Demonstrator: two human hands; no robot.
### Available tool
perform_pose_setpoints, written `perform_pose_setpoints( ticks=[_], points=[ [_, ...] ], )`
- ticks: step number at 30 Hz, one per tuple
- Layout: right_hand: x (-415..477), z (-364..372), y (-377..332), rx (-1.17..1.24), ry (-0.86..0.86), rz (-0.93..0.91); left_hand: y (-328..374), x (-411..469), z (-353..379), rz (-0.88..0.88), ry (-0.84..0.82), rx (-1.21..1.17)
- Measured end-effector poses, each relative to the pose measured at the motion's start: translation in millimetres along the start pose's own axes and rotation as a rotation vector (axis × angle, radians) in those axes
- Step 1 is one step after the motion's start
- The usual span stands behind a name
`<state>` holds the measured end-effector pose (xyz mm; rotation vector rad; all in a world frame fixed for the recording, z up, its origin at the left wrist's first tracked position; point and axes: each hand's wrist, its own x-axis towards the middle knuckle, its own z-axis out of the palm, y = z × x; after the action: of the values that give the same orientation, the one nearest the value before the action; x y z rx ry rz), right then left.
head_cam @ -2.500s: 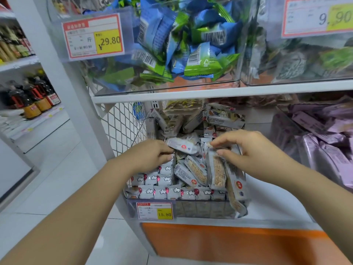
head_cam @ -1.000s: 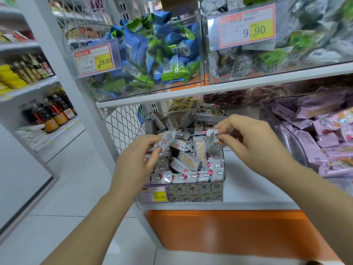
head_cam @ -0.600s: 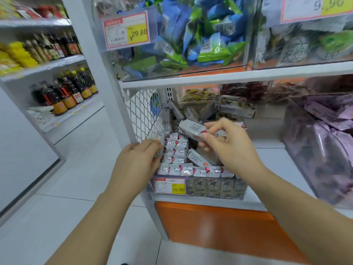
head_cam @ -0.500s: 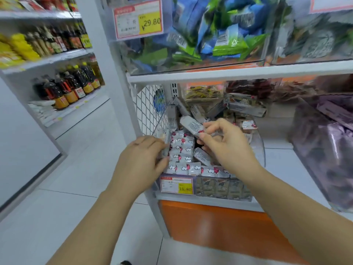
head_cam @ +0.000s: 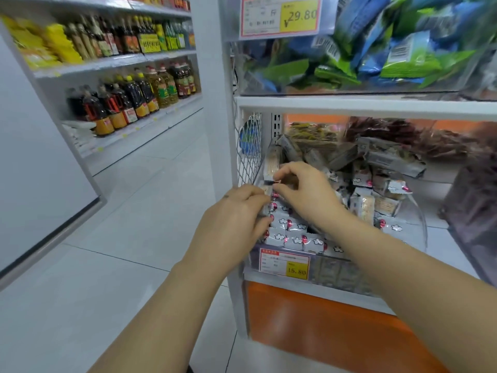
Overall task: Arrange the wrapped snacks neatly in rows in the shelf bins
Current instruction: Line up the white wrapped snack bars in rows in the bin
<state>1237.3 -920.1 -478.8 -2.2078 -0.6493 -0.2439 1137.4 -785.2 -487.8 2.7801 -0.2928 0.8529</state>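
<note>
Supermarket aisle, lower shelf. A clear plastic shelf bin sat at the left end of the shelf, just beside a white wire-mesh side panel. A red-and-yellow price tag reading 15.80 was fixed on the bin's front wall.

Front of the bin: white wrapped snacks with red and cloud print lay flat in rows, edge to edge. Back of the bin: a loose heap of grey and white wrapped snacks, tilted every way, some propped against the rear wall.

The right hand reached across to the bin's left rear corner. Its thumb and forefinger pinched a silver-wrapped snack bar by one end, held just above the rows. The other fingers were curled in.

The left hand was at the bin's left wall, fingers curled against the leftmost column of snacks. I could not tell whether it gripped one. The two hands were almost touching.

Above, a white shelf board carried a second clear bin of blue and green packets with a price tag reading 29.80. Below, there was an orange base panel. Across the white tiled floor, dark sauce and oil bottles stood on another shelf.
</note>
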Motion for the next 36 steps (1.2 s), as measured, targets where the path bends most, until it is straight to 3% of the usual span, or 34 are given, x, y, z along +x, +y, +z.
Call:
perform_pose_setpoints(
  ticks=[11, 17, 21, 26, 30, 36],
  points=[
    [9, -24, -6, -0.175, -0.252, -0.042, 7, 1, -3, 0.026, 0.018, 0.002],
    [-27, -73, -3, -0.137, -0.179, -0.031, 11, 0, -1, 0.063, 0.04, -0.006],
    [-66, -116, 14, -0.168, -0.002, -0.035, 22, 1, 3, 0.114, -0.007, -0.062],
    [-98, -142, 48, -0.249, 0.149, -0.01, 46, 25, 3, 0.007, -0.215, -0.234],
    [-107, -146, 79, -0.267, 0.089, -0.003, 72, 61, 14, 0.053, -0.509, -0.113],
    [-106, -150, 90, -0.158, 0.037, -0.02, 93, 95, 41, 0.151, -0.805, 0.02]
  ],
)
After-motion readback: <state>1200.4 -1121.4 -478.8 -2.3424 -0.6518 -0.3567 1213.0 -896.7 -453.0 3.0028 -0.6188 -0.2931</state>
